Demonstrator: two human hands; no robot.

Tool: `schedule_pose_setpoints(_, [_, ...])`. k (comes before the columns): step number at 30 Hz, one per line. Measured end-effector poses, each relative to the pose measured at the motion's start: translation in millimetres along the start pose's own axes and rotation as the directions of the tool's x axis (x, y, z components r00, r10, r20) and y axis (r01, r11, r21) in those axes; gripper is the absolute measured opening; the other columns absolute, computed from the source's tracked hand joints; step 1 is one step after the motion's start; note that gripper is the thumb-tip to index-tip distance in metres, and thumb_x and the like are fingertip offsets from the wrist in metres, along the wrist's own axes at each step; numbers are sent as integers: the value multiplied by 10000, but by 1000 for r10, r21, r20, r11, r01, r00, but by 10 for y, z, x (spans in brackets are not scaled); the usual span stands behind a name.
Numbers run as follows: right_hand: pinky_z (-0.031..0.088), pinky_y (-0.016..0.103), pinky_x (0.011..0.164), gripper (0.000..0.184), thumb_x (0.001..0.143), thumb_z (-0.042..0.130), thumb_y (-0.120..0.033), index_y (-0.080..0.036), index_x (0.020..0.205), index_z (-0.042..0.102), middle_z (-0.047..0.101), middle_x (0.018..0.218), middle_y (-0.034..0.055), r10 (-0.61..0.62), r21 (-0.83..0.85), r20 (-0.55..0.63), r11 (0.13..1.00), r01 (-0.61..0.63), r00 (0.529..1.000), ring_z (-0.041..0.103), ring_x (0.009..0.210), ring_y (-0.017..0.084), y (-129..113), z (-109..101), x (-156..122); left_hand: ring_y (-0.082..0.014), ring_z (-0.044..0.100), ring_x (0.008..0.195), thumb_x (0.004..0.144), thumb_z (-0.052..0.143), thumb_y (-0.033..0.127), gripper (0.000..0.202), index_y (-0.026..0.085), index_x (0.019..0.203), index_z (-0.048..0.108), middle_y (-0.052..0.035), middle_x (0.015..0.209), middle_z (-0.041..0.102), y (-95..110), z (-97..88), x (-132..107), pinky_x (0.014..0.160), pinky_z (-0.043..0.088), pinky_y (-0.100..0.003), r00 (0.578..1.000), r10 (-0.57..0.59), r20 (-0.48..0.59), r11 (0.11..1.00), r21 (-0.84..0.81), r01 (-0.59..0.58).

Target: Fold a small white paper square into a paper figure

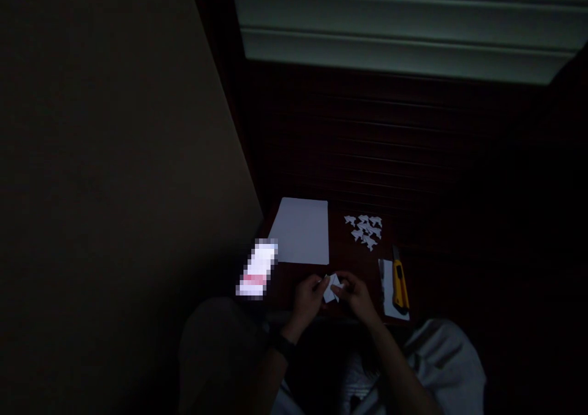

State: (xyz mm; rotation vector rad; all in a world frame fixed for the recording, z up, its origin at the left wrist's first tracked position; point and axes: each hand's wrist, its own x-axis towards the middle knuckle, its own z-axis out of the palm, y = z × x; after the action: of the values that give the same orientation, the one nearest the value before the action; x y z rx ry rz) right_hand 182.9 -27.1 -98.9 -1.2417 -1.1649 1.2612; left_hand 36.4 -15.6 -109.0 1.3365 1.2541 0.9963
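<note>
In dim light, my left hand point(309, 298) and my right hand point(354, 295) meet over the near edge of a small dark table point(340, 262). Both pinch a small white folded paper piece point(331, 288) held between them. A dark band sits on my left wrist. Beyond the hands lies a white paper sheet point(302, 230). To its right sits a cluster of several small white folded paper figures point(365, 229).
A yellow utility knife point(400, 282) lies on a white paper strip point(388, 292) right of my hands. A bright pixelated rectangle point(257, 268) lies at the table's left edge. A wall stands to the left, dark panelling and a window blind behind.
</note>
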Motion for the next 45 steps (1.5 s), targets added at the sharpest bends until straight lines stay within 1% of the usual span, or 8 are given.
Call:
schedule_pose_setpoints(4, [344,203,486,377,677,632,-379,-180,991,577,497,593,-33,15,16,16,1000,-16,1000,438,520,104,0,-2,-1,-92,491,475,778,453,465,335,160,663,528,26,560,516,-7,11,-23,386,333,-161,997,48,-62,994,102,-42])
schedule_pose_setpoints(9, [336,197,476,401,673,645,-364,-182,1020,558,493,571,-42,33,21,28,999,-33,999,431,497,97,-7,-31,-21,-102,488,481,778,438,485,338,170,695,527,28,573,527,8,4,-27,401,321,-177,999,36,-10,989,142,-35])
schedule_pose_setpoints(16, [323,202,471,310,671,624,-444,-136,664,591,523,558,-12,45,-91,50,995,-41,998,435,497,100,45,-58,-3,-118,501,591,795,429,449,318,168,720,558,9,647,563,47,13,-23,528,357,-201,992,121,-29,971,212,-112])
schedule_pose_setpoints(20, [308,203,461,315,661,633,-439,-134,610,575,507,530,-16,40,-105,18,994,-38,999,415,479,94,103,-61,17,-119,496,591,796,428,445,323,165,722,569,2,660,571,57,9,-22,539,356,-206,992,125,4,968,218,-123])
schedule_pose_setpoints(25, [305,201,462,312,659,631,-436,-133,604,580,502,525,-21,32,-96,3,995,-31,999,407,477,91,105,-36,6,-120,499,589,784,451,443,324,156,696,573,3,644,571,35,-13,-6,526,352,-202,992,123,35,975,180,-127])
schedule_pose_setpoints(32, [286,196,459,312,666,631,-430,-127,604,586,483,525,-25,56,-102,88,994,-47,995,384,480,82,74,-81,5,-120,503,565,750,500,436,321,142,652,583,2,599,567,3,-24,19,508,352,-203,998,67,-11,987,145,-64])
schedule_pose_setpoints(39, [262,196,419,330,677,616,-464,-138,648,579,451,498,-33,120,45,-23,992,-119,992,356,440,78,27,-99,-3,-155,575,721,653,637,382,275,136,760,576,-36,765,628,118,-39,26,626,434,-228,998,42,49,988,-149,-35])
schedule_pose_setpoints(45, [285,197,432,341,703,593,-462,-127,643,615,478,511,-19,93,-28,-5,995,-93,996,378,455,83,10,-72,0,-154,589,668,687,597,413,289,129,739,592,-42,706,631,102,-68,34,601,453,-241,1000,19,9,989,-150,-18])
